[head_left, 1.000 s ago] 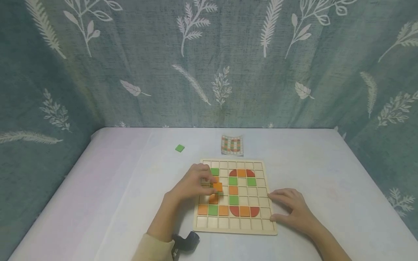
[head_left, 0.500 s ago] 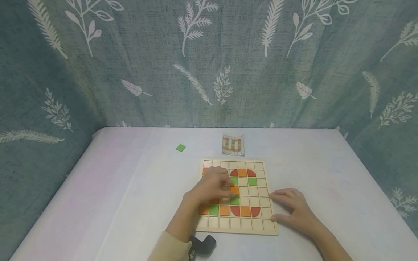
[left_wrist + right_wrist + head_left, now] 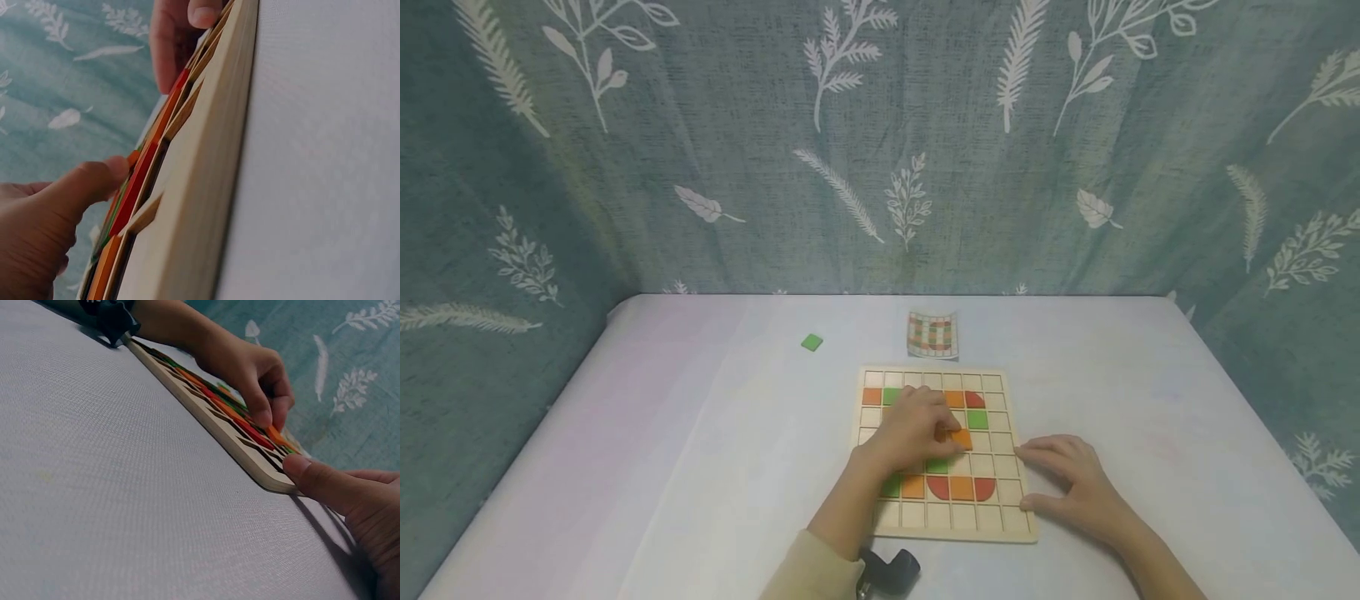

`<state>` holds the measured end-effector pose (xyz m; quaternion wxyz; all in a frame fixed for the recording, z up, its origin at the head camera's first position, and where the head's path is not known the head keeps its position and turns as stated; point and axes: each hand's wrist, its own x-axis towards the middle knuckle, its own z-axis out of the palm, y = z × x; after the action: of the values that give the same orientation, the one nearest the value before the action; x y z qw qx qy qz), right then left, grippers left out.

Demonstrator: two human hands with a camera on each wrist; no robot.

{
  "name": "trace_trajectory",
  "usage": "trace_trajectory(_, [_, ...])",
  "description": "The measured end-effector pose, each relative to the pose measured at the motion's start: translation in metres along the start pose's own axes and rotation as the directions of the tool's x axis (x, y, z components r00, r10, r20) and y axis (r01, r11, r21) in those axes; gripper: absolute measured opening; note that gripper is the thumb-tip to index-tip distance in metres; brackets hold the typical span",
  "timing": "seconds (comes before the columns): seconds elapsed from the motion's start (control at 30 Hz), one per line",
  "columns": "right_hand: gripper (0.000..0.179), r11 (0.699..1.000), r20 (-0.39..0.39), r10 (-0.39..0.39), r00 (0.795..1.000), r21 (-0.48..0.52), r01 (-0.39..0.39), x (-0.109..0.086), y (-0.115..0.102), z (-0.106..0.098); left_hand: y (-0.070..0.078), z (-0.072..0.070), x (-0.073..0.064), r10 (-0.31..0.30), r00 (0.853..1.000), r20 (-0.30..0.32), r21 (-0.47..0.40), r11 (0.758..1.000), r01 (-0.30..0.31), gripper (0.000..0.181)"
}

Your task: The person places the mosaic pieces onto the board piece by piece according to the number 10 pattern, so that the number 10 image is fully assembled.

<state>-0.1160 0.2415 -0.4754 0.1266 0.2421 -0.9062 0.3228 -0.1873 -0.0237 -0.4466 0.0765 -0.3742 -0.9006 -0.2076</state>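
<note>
A wooden grid board (image 3: 955, 521) lies on the table with orange and green square tiles and red quarter-round tiles in several cells. Over its middle, my left hand (image 3: 910, 429) pinches an orange square tile (image 3: 961, 439) between thumb and fingers. That tile looks tilted in the right wrist view, just above the board. The left hand hides part of the tiles beneath it. At the board's right edge rests my right hand (image 3: 1071, 483), thumb and fingertips touching the rim, fingers relaxed. The left thumb (image 3: 100, 181) shows at the tile in the left wrist view.
A loose green square tile (image 3: 812, 342) lies on the table beyond the board's left side. Behind the board is a small printed pattern card (image 3: 932, 335). A dark wrist camera (image 3: 895, 572) sits on the left forearm. Patterned curtain (image 3: 880, 208) closes off the back.
My left hand has carried the orange tile rightward across the board, from its left columns to right of the middle. The right hand has stayed at the edge.
</note>
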Motion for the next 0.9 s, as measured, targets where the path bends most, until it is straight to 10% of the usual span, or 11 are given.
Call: trace_trajectory(0.9, [0.055,0.998,0.035,0.055,0.998,0.012,-0.056,0.002,-0.008,-0.002,0.015,0.010,0.007,-0.073,0.996,0.054,-0.053,0.996,0.076,0.023])
